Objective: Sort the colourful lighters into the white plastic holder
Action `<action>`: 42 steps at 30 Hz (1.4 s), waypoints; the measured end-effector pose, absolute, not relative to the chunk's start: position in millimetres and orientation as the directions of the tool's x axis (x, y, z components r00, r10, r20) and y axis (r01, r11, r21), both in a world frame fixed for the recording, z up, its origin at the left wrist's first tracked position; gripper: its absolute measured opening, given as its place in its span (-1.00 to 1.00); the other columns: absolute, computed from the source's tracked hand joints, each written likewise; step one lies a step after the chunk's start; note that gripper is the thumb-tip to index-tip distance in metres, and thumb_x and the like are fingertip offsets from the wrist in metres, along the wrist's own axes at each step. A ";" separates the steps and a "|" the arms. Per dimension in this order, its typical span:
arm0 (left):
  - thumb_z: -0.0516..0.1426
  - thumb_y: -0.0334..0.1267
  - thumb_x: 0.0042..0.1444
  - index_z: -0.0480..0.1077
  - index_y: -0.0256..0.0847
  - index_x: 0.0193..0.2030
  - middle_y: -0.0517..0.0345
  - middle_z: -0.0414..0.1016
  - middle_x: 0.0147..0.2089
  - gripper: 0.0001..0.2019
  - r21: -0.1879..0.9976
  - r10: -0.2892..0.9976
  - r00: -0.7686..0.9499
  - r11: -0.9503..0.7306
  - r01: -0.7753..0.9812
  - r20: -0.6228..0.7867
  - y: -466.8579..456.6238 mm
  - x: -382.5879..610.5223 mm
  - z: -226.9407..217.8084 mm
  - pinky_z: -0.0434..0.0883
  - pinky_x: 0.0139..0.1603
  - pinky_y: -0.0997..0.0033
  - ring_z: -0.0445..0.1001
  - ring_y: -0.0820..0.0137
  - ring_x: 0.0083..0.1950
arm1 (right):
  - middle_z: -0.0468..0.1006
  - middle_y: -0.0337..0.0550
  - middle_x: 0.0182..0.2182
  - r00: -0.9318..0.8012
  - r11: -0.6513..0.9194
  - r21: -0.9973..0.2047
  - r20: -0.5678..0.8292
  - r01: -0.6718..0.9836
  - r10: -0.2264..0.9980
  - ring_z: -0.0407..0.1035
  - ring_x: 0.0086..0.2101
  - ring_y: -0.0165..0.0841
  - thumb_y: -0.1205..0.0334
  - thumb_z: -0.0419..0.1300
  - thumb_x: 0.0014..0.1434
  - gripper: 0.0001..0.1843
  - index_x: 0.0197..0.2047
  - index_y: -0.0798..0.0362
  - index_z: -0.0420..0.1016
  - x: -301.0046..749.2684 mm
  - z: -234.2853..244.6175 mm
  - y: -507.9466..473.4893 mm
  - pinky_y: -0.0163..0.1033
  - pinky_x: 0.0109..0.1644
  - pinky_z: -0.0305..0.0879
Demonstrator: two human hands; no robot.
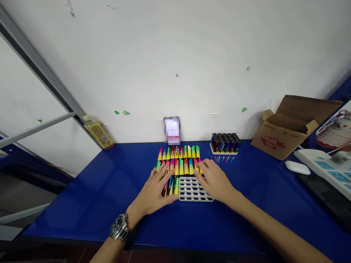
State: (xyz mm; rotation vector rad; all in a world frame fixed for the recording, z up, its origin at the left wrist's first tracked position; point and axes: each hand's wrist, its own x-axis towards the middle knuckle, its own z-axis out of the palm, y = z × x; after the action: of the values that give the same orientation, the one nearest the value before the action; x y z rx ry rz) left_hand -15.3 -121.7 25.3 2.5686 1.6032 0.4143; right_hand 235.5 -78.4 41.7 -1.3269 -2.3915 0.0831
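Rows of rainbow-coloured lighters (179, 159) lie flat on the blue table (90, 197). In front of them sits a white tray (193, 190) with rows of empty oval holes. My left hand (156, 190), a watch on its wrist, lies flat with fingers spread over the lighters left of the tray. My right hand (214, 180) rests over the tray's right side, its fingertips touching lighters in the middle row; the fingers are bent and I cannot see whether they hold one.
A second tray filled with upright lighters (225, 143) stands at the back right. A bottle of yellow drink (98, 133) leans against the wall at left. An open cardboard box (293, 124), a white mouse (297, 167) and a power strip (326, 170) lie at right.
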 end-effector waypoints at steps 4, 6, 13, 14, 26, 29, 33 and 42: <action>-0.18 -0.07 0.33 0.37 -0.25 0.06 -0.09 0.46 0.09 -0.56 0.368 0.850 0.150 -0.369 0.854 0.506 -101.6 -29.4 27.1 0.22 0.27 0.09 0.38 0.23 0.16 | 0.47 0.03 -0.34 -0.250 0.269 -0.332 0.100 0.904 0.963 0.34 -0.21 -0.13 0.07 -0.02 0.27 -0.71 -0.28 0.10 0.37 242.5 42.2 -44.9 -0.22 -0.32 0.14; -0.17 -0.09 0.32 0.43 -0.25 -0.12 -0.06 0.55 -0.12 -0.58 0.432 0.825 0.013 -0.309 0.848 0.564 -83.7 -39.1 26.0 0.39 0.06 0.20 0.48 0.24 -0.03 | 0.49 0.05 -0.34 -0.217 0.204 -0.342 0.001 0.917 0.976 0.36 -0.20 -0.11 0.04 0.00 0.24 -0.71 -0.29 0.10 0.34 242.4 40.0 -34.7 -0.24 -0.37 0.08; -0.18 -0.08 0.29 0.40 -0.22 -0.34 0.01 0.54 -0.31 -0.57 0.543 0.823 -0.166 -0.193 0.817 0.543 -41.9 -59.3 14.2 0.39 -0.12 0.28 0.50 0.28 -0.21 | 0.41 -0.13 -0.51 -0.227 0.200 -0.432 -0.011 0.879 0.974 0.32 -0.46 -0.28 0.33 0.04 0.09 -0.94 -0.40 0.03 0.20 251.4 29.2 -27.2 -0.26 -0.42 -0.01; -0.18 -0.07 0.29 0.40 -0.21 -0.35 0.02 0.54 -0.32 -0.57 0.558 0.837 -0.161 -0.194 0.807 0.524 -41.5 -59.7 12.5 0.38 -0.13 0.29 0.50 0.29 -0.23 | 0.39 -0.18 -0.53 -0.235 0.217 -0.515 0.032 0.829 0.971 0.30 -0.47 -0.29 0.32 0.02 0.10 -0.95 -0.38 0.02 0.17 253.6 28.0 -27.6 -0.26 -0.41 0.02; -0.25 -0.01 0.30 0.36 -0.17 -0.38 0.05 0.51 -0.35 -0.52 0.570 0.910 -0.060 -0.204 0.796 0.410 -42.6 -61.2 11.0 0.36 -0.14 0.30 0.47 0.29 -0.25 | -0.09 -0.44 -0.87 -0.200 -0.294 -0.915 -0.245 -0.276 0.949 -0.23 -0.82 -0.55 -0.16 -0.19 0.20 -0.42 -0.72 -0.02 0.07 237.0 16.8 -26.2 -0.38 -0.76 -0.18; -0.23 -0.01 0.30 0.37 -0.18 -0.37 0.05 0.51 -0.34 -0.53 0.572 0.912 -0.062 -0.200 0.795 0.405 -42.8 -61.2 10.7 0.36 -0.13 0.30 0.47 0.29 -0.24 | -0.08 -0.37 -0.89 -0.132 -0.340 -0.898 -0.315 -0.281 0.940 -0.22 -0.84 -0.55 0.04 -0.23 0.22 -0.42 -0.79 0.00 0.06 236.5 18.5 -27.5 -0.41 -0.77 -0.27; -0.24 -0.02 0.31 0.37 -0.19 -0.37 0.05 0.51 -0.33 -0.52 0.566 0.914 -0.052 -0.204 0.799 0.403 -43.1 -61.3 10.5 0.36 -0.13 0.29 0.47 0.29 -0.24 | -0.08 -0.35 -0.89 -0.147 -0.386 -0.871 -0.357 -0.305 0.922 -0.23 -0.84 -0.54 0.07 -0.24 0.22 -0.40 -0.82 0.02 0.07 236.4 25.2 -28.9 -0.42 -0.78 -0.28; -0.23 -0.01 0.31 0.38 -0.19 -0.35 0.03 0.52 -0.31 -0.53 0.572 0.915 -0.048 -0.209 0.793 0.401 -43.4 -60.8 11.4 0.37 -0.12 0.27 0.47 0.27 -0.22 | -0.07 -0.38 -0.88 -0.146 -0.331 -0.902 -0.301 -0.277 0.942 -0.24 -0.83 -0.55 -0.01 -0.19 0.18 -0.45 -0.79 -0.02 0.05 235.7 21.4 -28.3 -0.43 -0.80 -0.25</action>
State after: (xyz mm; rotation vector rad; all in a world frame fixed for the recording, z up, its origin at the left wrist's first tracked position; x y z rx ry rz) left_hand -60.8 -43.4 11.4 2.0449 1.8615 1.0999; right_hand 235.7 -28.3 21.4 -1.1536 -0.8765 1.6484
